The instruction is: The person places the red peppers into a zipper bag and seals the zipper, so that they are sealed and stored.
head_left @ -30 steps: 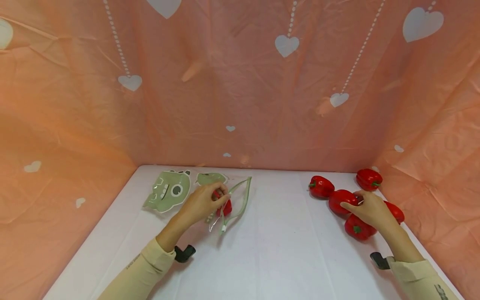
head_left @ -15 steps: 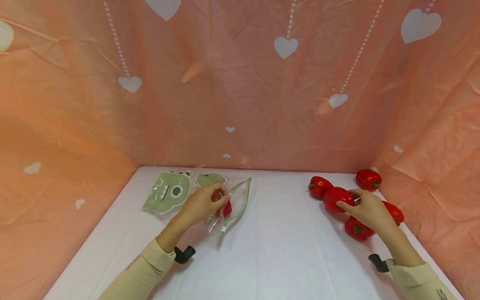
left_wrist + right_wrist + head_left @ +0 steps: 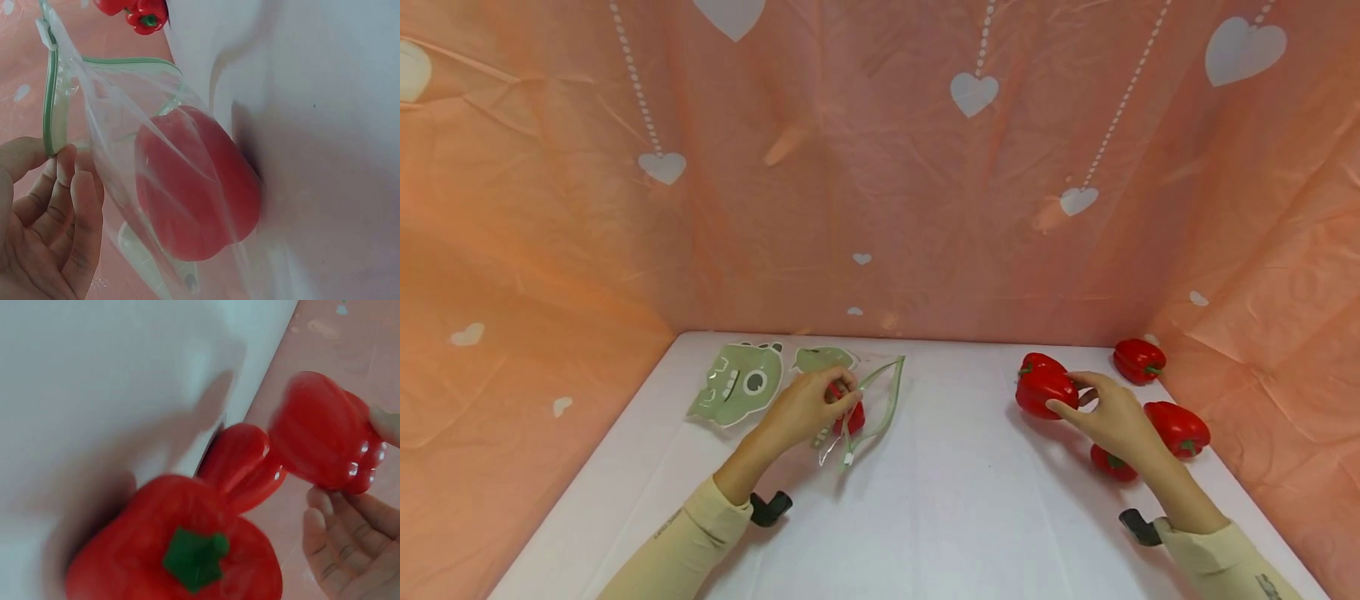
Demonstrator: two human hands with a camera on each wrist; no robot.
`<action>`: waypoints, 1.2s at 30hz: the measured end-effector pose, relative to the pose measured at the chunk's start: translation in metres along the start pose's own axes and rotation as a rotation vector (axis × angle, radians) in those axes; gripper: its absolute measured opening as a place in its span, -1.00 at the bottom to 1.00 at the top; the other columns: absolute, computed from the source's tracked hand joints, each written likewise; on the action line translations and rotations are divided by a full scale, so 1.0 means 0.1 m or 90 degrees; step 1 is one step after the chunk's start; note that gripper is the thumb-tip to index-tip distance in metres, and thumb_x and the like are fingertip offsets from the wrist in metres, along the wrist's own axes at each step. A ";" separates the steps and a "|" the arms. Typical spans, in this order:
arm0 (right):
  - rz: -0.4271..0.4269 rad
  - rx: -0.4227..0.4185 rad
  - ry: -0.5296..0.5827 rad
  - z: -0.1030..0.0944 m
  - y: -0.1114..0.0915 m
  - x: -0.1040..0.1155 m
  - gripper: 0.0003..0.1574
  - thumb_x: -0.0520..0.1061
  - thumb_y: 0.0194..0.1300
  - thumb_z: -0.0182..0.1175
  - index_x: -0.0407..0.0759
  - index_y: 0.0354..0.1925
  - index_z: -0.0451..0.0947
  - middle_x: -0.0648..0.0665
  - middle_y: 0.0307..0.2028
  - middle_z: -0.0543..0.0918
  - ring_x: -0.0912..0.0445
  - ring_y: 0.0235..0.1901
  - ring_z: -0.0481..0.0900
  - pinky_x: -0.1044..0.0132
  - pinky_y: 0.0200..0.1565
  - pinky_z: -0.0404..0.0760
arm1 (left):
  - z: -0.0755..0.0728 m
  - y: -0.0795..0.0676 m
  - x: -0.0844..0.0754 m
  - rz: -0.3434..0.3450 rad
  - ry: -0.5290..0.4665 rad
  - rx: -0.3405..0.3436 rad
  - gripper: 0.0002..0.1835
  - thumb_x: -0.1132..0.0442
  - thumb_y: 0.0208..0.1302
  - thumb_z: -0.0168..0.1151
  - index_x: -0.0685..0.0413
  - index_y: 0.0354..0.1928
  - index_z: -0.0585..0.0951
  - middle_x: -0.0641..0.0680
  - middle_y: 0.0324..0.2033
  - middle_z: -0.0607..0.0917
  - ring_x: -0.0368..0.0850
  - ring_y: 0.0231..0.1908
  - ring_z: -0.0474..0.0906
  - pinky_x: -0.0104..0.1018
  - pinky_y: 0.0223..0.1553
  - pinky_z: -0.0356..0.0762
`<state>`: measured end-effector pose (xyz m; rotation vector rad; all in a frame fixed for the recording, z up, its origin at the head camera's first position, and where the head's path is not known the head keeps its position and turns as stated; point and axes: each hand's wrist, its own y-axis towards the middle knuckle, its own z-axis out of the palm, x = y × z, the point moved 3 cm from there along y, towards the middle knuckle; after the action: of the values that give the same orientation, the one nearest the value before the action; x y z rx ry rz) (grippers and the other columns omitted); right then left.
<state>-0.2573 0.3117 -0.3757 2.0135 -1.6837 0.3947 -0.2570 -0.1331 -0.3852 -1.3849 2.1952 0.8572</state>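
On the white-covered table (image 3: 955,517), left of centre, the left hand (image 3: 812,406) pinches the rim of a clear, green-zippered bag (image 3: 128,60) between thumb and fingertips; a red bell pepper (image 3: 197,187) lies inside, seen through the film, with the bag's mouth partly spread and the slider near the pinched edge.

Beside the bag, further left, a green cartoon-creature pouch (image 3: 733,383) lies flat, one eye and a row of teeth showing.

Right side: the right hand (image 3: 1108,421) grips a second bell pepper (image 3: 325,434), thumb on one side, fingers on the other; this pepper appears raised off the cloth in the right wrist view; it overlaps a rear pepper (image 3: 1039,363) in the head view, contact between the two cannot be told.

Remaining peppers: one at the back right corner (image 3: 1138,360); one near the right edge, a right-edge pepper (image 3: 1176,427); one below the wrist, a part-hidden pepper (image 3: 1112,464); a green stem faces the camera at close range in the right wrist view.

Both forearms wear cream sleeves (image 3: 673,542); a black fitting (image 3: 770,508) projects at each cuff; behind stands an orange-pink backdrop (image 3: 820,208) printed with white hearts.
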 end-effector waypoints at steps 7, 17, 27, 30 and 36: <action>-0.018 -0.013 0.028 0.11 0.04 0.13 -0.04 0.15 0.33 0.52 -0.38 0.43 0.44 -0.34 0.01 0.69 -0.21 -0.04 0.64 0.22 -0.26 0.64 | 0.00 0.00 -0.01 0.002 0.006 -0.004 -0.93 0.15 0.47 0.42 -0.11 -0.16 0.69 -0.20 -0.37 0.73 -0.30 -0.36 0.60 -0.22 -0.23 0.57; -0.036 0.004 0.085 0.27 0.11 0.28 -0.05 0.10 0.33 0.53 -0.30 0.47 0.43 -0.30 0.00 0.71 -0.17 -0.03 0.64 0.23 -0.21 0.68 | 0.00 0.00 -0.02 0.002 0.010 -0.002 -0.92 0.13 0.46 0.42 -0.11 -0.17 0.68 -0.20 -0.36 0.74 -0.31 -0.35 0.61 -0.22 -0.22 0.58; -0.082 0.021 0.114 0.43 0.20 0.46 -0.16 0.03 0.29 0.57 -0.29 0.39 0.52 -0.23 -0.03 0.71 -0.08 -0.08 0.66 0.27 -0.20 0.68 | 0.00 0.00 0.00 -0.002 0.011 -0.002 -0.92 0.14 0.47 0.42 -0.09 -0.16 0.69 -0.20 -0.36 0.74 -0.31 -0.35 0.62 -0.22 -0.22 0.58; -0.097 0.023 0.121 0.48 0.23 0.51 -0.19 0.01 0.28 0.57 -0.29 0.36 0.55 -0.21 -0.03 0.72 -0.05 -0.11 0.67 0.28 -0.22 0.69 | -0.01 0.01 -0.01 -0.004 0.014 -0.001 -0.91 0.11 0.47 0.42 -0.10 -0.15 0.69 -0.20 -0.36 0.74 -0.31 -0.35 0.61 -0.22 -0.21 0.59; -0.107 0.035 0.128 0.60 0.27 0.62 -0.20 -0.02 0.28 0.58 -0.27 0.36 0.56 -0.24 0.04 0.74 -0.04 -0.11 0.71 0.31 -0.17 0.70 | -0.02 0.00 -0.01 -0.002 0.013 -0.002 -0.91 0.13 0.47 0.42 -0.09 -0.15 0.69 -0.20 -0.36 0.74 -0.32 -0.35 0.62 -0.23 -0.20 0.60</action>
<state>-0.2764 0.2239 -0.3900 2.0603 -1.3856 0.5699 -0.2569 -0.1336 -0.3833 -1.4037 2.2073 0.8495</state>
